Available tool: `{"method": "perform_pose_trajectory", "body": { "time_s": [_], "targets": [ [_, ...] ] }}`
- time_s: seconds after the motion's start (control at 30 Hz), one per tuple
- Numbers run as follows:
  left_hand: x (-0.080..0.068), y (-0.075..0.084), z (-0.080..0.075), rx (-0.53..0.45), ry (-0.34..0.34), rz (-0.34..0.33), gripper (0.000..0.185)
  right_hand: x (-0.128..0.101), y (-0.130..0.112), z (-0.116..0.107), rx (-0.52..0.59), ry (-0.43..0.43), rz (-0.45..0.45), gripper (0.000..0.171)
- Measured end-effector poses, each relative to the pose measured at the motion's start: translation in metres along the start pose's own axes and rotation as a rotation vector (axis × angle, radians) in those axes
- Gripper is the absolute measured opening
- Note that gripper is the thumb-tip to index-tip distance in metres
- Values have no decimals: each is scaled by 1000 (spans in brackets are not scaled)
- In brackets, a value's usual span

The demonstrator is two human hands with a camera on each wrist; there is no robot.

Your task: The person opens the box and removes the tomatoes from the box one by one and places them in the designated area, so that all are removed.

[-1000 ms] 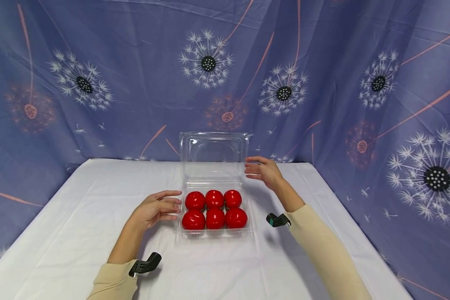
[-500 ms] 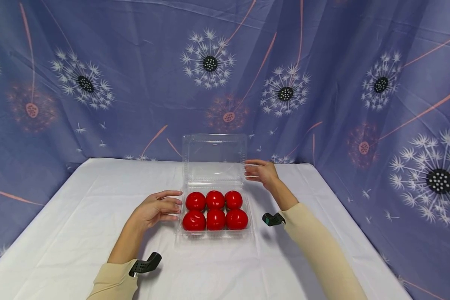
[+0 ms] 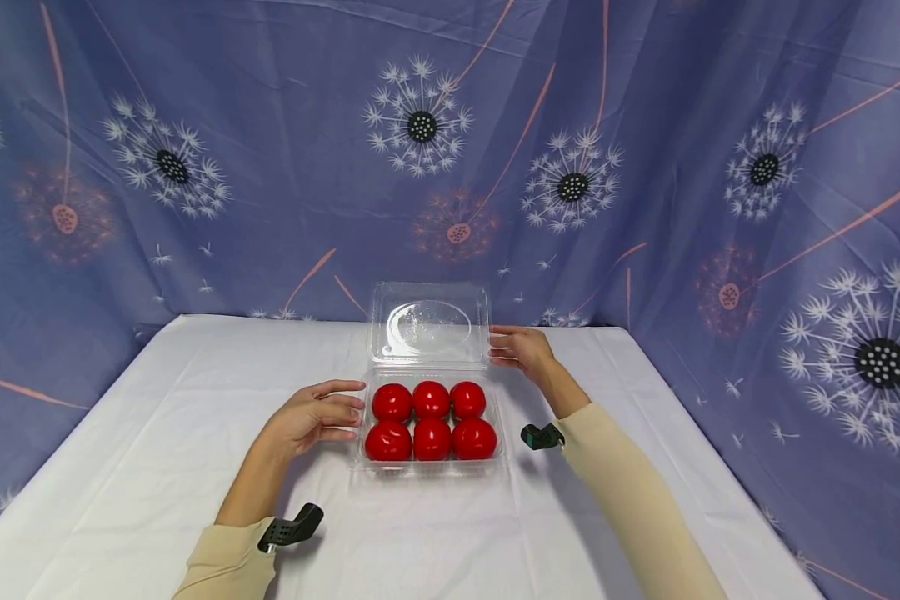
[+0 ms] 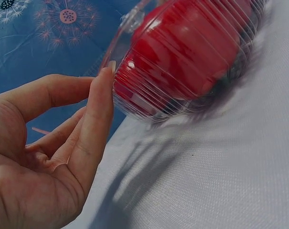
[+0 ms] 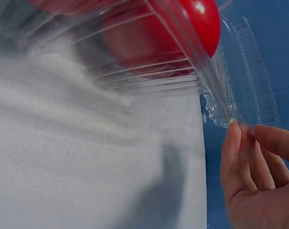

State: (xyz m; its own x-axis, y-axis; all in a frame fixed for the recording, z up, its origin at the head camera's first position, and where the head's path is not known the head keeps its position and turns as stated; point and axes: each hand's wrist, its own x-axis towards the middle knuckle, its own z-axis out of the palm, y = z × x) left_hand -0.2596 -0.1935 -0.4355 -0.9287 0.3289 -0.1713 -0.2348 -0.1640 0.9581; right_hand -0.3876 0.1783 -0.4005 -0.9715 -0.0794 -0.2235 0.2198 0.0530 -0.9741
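A clear plastic clamshell tray point(image 3: 429, 469) sits mid-table and holds several red tomatoes point(image 3: 431, 417) in two rows. Its hinged lid point(image 3: 429, 327) stands open and leans back behind the tray. My left hand point(image 3: 311, 414) lies on the cloth, straight fingers point(image 4: 99, 109) touching the tray's ribbed left wall point(image 4: 149, 102). A tomato point(image 4: 192, 43) shows through that wall. My right hand point(image 3: 517, 348) is at the lid's right edge, fingers nearly straight. In the right wrist view a fingertip point(image 5: 232, 131) touches the lid's lower corner point(image 5: 221, 114). Neither hand holds anything.
A white cloth covers the table point(image 3: 157, 433), with bare cloth on both sides of the tray and in front of it. A blue curtain with dandelion prints point(image 3: 570, 183) hangs close behind the lid. Black wrist camera mounts point(image 3: 291, 528) stick out near each cuff.
The lid has tipped further back and now stands lower. My right hand has followed it down a little. The left hand has stayed put.
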Motion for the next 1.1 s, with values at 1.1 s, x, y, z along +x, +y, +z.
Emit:
{"method": "perform_pose_trajectory", "body": {
  "time_s": [1.1],
  "targets": [
    [2, -2, -1, -3, 14, -7, 61, 13, 29, -3, 27, -44, 108, 45]
  ]
}}
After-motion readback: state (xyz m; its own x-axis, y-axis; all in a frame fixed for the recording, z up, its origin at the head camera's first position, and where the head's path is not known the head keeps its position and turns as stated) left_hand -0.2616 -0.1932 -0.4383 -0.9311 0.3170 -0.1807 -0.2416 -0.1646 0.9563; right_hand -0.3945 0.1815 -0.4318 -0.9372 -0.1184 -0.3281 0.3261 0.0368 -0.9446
